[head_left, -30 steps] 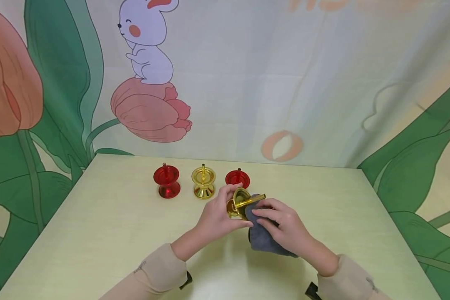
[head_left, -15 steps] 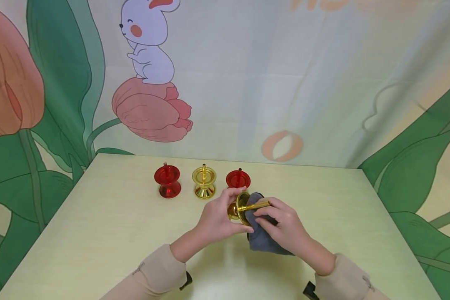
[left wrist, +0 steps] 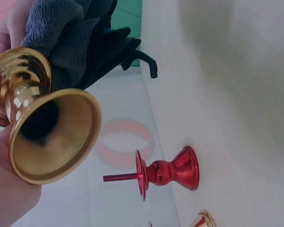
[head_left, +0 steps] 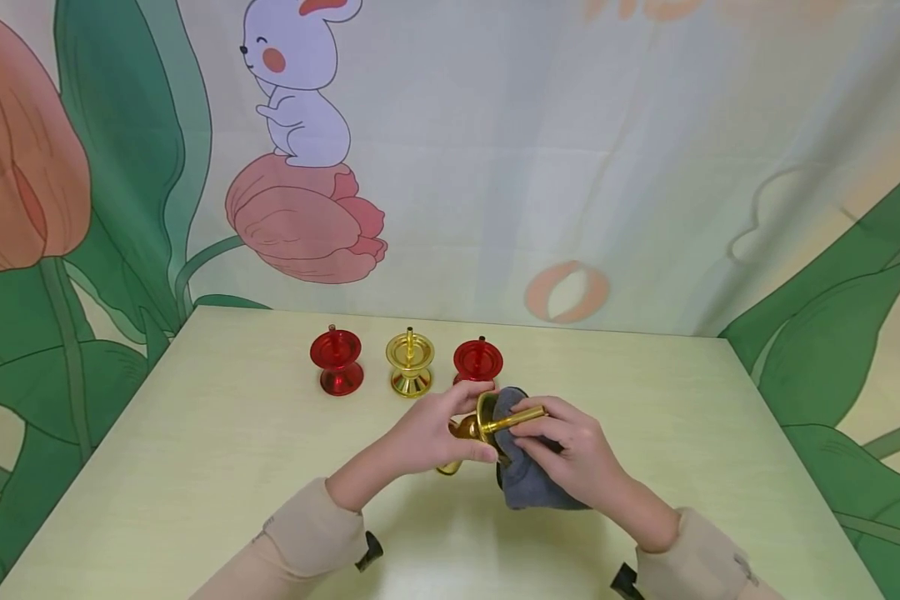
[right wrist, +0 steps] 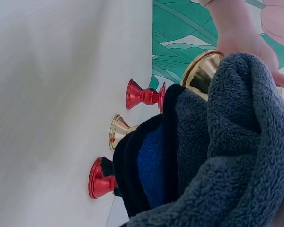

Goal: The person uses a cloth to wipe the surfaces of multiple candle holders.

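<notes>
My left hand [head_left: 429,432] grips a shiny gold candle holder [head_left: 487,407] by its waist, tipped so that its dish and thin stem point to the right. In the left wrist view the hollow base of this gold candle holder [left wrist: 61,142] faces the camera. My right hand [head_left: 573,446] pinches a folded grey cloth [head_left: 532,485] and presses it against the dish's rim and inside, beside the stem. Thick folds of the cloth [right wrist: 241,137] fill much of the right wrist view and hide most of the right fingers.
Behind the hands, a red candle holder [head_left: 337,358], a gold one [head_left: 410,362] and another red candle holder [head_left: 478,358] stand upright in a row on the pale table [head_left: 232,433]. A curtain [head_left: 450,167] printed with a rabbit and tulips hangs beyond the table's back edge.
The held candle holder has come slightly down and turned in my left hand, so its base now shows below that hand. The cloth stays against the dish, moving a little with my right hand.
</notes>
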{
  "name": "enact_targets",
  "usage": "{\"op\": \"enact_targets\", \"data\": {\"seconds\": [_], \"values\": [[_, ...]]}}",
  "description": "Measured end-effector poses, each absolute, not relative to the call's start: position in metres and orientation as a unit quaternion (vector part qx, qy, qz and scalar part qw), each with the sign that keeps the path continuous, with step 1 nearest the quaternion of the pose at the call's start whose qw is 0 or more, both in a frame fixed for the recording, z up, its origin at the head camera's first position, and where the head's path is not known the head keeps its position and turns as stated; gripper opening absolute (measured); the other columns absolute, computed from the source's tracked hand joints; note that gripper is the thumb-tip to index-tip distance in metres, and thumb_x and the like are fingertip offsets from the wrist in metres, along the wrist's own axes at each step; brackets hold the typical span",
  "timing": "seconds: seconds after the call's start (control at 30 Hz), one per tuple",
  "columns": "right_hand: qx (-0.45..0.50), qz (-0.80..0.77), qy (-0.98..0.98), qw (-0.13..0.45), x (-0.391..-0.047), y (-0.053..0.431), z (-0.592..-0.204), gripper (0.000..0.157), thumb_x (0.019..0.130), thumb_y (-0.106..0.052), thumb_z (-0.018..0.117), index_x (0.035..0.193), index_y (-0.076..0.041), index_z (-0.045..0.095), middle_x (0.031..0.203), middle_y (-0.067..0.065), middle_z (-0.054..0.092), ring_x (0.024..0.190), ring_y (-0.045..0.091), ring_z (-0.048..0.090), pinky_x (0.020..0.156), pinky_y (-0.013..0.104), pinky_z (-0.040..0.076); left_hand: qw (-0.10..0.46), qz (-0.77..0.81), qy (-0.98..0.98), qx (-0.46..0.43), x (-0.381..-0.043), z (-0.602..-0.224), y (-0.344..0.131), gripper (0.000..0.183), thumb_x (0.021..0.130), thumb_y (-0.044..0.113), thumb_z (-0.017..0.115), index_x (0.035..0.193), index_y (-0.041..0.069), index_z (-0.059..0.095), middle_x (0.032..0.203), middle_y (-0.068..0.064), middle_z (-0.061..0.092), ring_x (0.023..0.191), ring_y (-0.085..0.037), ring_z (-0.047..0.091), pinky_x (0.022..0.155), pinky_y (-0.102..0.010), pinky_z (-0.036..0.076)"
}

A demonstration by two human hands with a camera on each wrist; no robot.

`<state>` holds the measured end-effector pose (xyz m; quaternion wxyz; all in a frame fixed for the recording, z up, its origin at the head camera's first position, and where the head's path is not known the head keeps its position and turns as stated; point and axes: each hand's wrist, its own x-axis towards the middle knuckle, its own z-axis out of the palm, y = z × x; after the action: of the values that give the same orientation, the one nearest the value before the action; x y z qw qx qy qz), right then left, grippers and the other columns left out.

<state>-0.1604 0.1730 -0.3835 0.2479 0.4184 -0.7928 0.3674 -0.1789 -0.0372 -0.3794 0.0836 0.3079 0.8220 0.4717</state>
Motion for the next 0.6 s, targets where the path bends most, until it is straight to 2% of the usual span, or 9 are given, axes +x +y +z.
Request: {"op": "enact_targets", "data": {"seconds": [0.1, 0.23, 0.43, 0.6], "values": [[0.419, 0.381, -0.788, 0.243, -0.1602, 0.1732, -0.3828, 0.016, 0.066, 0.006, 0.070, 0.078, -0.005, 0.068, 0.092, 0.011, 0.063, 0.086, 0.020, 0.060, 0.081, 0.012, 0.045, 0.124, 0.487, 0.806, 0.314, -0.1824, -0.3770, -0.0408, 0.074, 0.072, 0.038, 0.069, 0.134, 0.014, 0.037, 0.129, -0.004, 0.051, 0.119, -0.017, 0.047, 0.076, -0.020, 0.049], [0.411, 0.401, -0.787, 0.226, -0.1598, 0.1732, -0.3815, 0.018, 0.065, 0.007, 0.070, 0.079, -0.004, 0.068, 0.092, 0.011, 0.063, 0.087, 0.019, 0.060, 0.081, 0.010, 0.045, 0.161, 0.513, 0.782, 0.314, -0.1857, -0.3777, -0.0428, 0.075, 0.073, 0.045, 0.064, 0.135, 0.015, 0.035, 0.129, -0.005, 0.050, 0.119, -0.019, 0.047, 0.080, -0.021, 0.049], [0.402, 0.421, -0.783, 0.219, -0.1602, 0.1734, -0.3807, 0.017, 0.066, 0.008, 0.069, 0.079, -0.004, 0.068, 0.090, 0.010, 0.062, 0.085, 0.018, 0.059, 0.079, 0.011, 0.046, 0.165, 0.554, 0.758, 0.303, -0.1855, -0.3798, -0.0389, 0.075, 0.072, 0.041, 0.065, 0.130, 0.008, 0.031, 0.128, -0.009, 0.050, 0.112, -0.017, 0.053, 0.080, -0.024, 0.050], [0.392, 0.430, -0.784, 0.215, -0.1586, 0.1734, -0.3799, 0.017, 0.066, 0.008, 0.070, 0.078, -0.004, 0.068, 0.090, 0.010, 0.063, 0.085, 0.017, 0.059, 0.078, 0.011, 0.046, 0.166, 0.555, 0.760, 0.296, -0.1872, -0.3786, -0.0399, 0.069, 0.072, 0.046, 0.062, 0.127, 0.011, 0.040, 0.128, -0.006, 0.051, 0.114, -0.016, 0.052, 0.085, -0.029, 0.048]]}}
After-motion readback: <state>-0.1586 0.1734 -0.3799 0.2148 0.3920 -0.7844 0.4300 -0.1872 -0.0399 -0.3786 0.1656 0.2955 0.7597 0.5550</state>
